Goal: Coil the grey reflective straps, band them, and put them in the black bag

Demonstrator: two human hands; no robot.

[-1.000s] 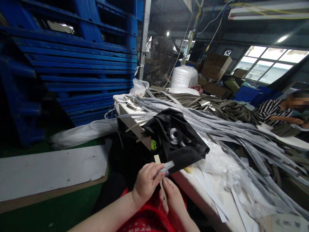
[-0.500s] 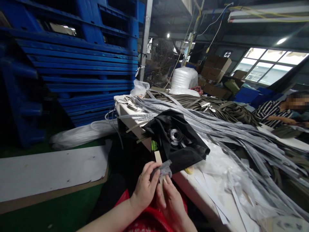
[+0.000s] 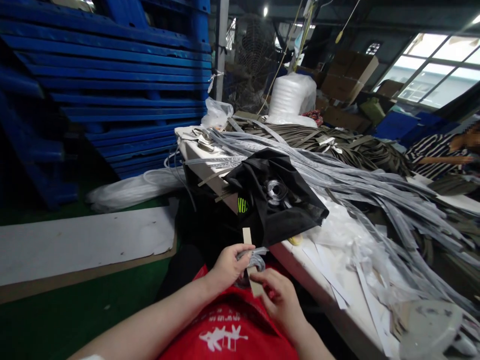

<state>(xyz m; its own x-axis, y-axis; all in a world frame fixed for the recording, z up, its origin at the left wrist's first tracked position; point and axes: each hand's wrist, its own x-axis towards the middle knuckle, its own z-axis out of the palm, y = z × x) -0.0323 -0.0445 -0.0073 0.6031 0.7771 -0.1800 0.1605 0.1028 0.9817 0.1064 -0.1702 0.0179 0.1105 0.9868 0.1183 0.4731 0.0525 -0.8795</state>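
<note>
My left hand [image 3: 231,262] is closed on a small coil of grey translucent strip [image 3: 257,260] in front of my red apron [image 3: 225,327]. A flat beige strip [image 3: 255,286] runs at the coil, its upper end sticking out above my left fingers. The fingers of my right hand [image 3: 279,292] pinch the lower end of that beige strip. Just beyond my hands an open black bag [image 3: 258,170] with green lettering lies over the table edge. Inside the bag is another shiny coil [image 3: 276,191].
Long grey strips [image 3: 360,195] and dark strips [image 3: 360,150] cover much of the white table [image 3: 300,272]. Blue pallets [image 3: 131,85] are stacked at left, near a wrapped white bundle [image 3: 138,187] on the floor. A person in a striped top [image 3: 431,152] sits at far right.
My right hand has moved down and right, and more of the beige strip shows below the coil. My left hand still holds the coil. The view has tilted downward.
</note>
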